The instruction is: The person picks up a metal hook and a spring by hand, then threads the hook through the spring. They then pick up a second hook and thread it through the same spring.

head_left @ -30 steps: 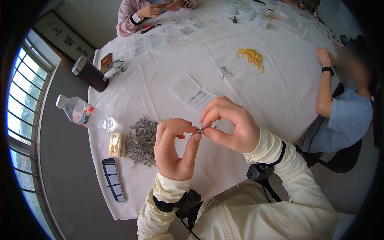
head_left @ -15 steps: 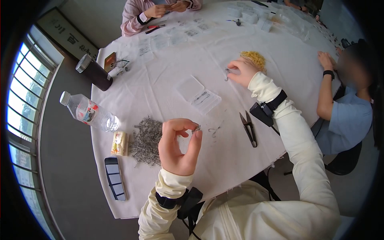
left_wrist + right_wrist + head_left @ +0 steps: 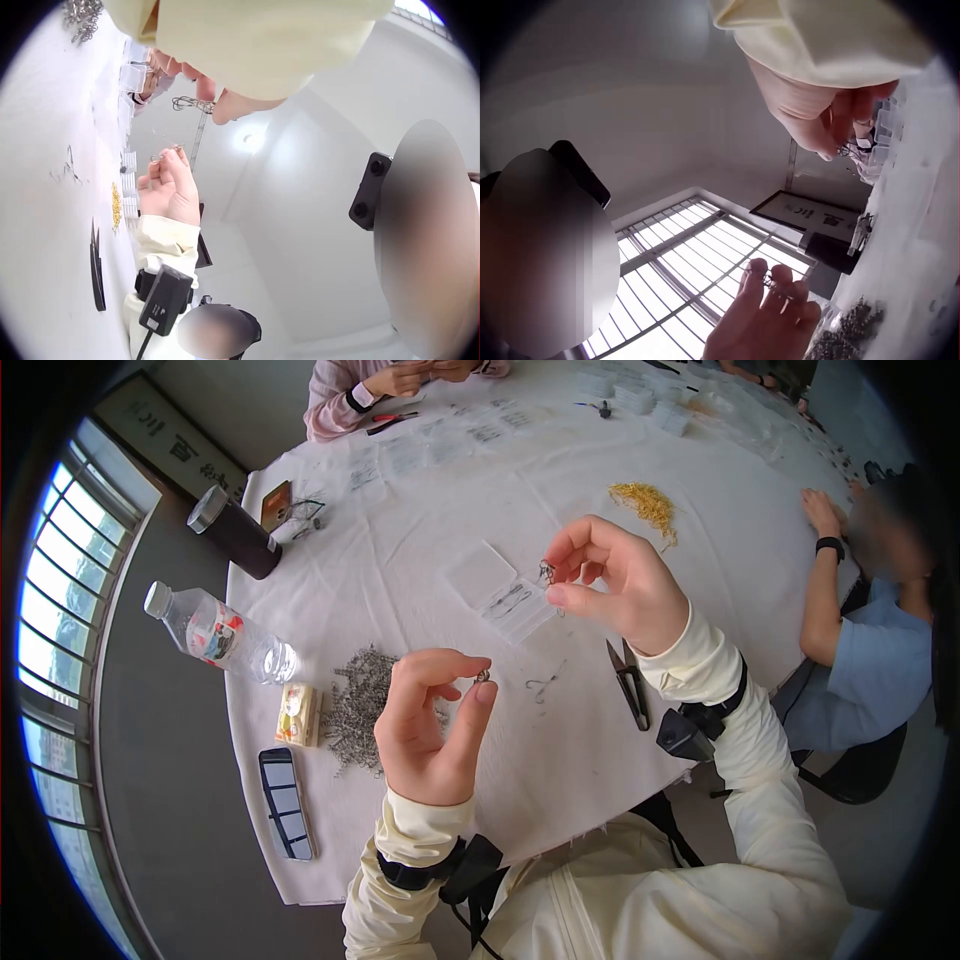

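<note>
My left hand (image 3: pixel 430 725) pinches a small bunch of metal fishing hooks (image 3: pixel 191 103) between thumb and index finger, held up beside the dark heap of hooks (image 3: pixel 360 705). Farther forward and to the right, my right hand (image 3: pixel 625 575) pinches several more fishing hooks (image 3: pixel 546 572) at its fingertips. The two hands are apart. Just left of the right fingertips lies an open clear plastic case (image 3: pixel 480 575) with a few hooks in its near half. A couple of loose hooks (image 3: pixel 540 684) lie on the cloth between the hands.
Black thread snips (image 3: pixel 630 685) lie right of centre. A yellow pile (image 3: pixel 645 508) sits behind the right hand. At left are a water bottle (image 3: pixel 220 635), dark flask (image 3: pixel 235 535), tissue pack (image 3: pixel 298 715) and phone (image 3: pixel 286 805). Other people sit across and at right.
My right hand left the left hand's fingertips, reached forward to the hooks by the yellow pile, and has come back toward the case with hooks pinched. The left hand stays nearly in place.
</note>
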Tool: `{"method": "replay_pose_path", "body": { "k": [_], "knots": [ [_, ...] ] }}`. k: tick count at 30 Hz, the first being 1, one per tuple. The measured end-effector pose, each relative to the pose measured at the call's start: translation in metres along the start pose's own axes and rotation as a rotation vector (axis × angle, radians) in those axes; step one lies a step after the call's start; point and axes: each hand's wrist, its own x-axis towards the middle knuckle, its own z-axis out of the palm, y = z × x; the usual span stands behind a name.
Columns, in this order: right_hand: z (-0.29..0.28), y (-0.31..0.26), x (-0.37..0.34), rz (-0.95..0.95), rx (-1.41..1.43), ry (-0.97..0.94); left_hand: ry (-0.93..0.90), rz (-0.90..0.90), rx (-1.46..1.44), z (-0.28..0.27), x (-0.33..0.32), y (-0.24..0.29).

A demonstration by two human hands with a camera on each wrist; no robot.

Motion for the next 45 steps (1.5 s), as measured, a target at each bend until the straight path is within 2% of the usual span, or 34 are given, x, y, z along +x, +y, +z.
{"method": "replay_pose_path", "body": {
  "k": [5,8,20,45],
  "knots": [
    [0.023,-0.028,-0.027,-0.032,0.160,-0.088,0.023,-0.108,-0.192,-0.001,-0.004,0.019],
    [0.026,-0.038,-0.033,-0.015,0.236,-0.147,0.002,-0.129,-0.205,0.000,-0.005,0.026],
    [0.029,-0.045,-0.041,-0.139,0.150,-0.141,-0.019,-0.128,-0.268,0.000,-0.009,0.029],
    [0.027,-0.048,-0.044,-0.142,0.167,-0.182,-0.057,-0.113,-0.271,0.002,-0.012,0.028]
  ]
}}
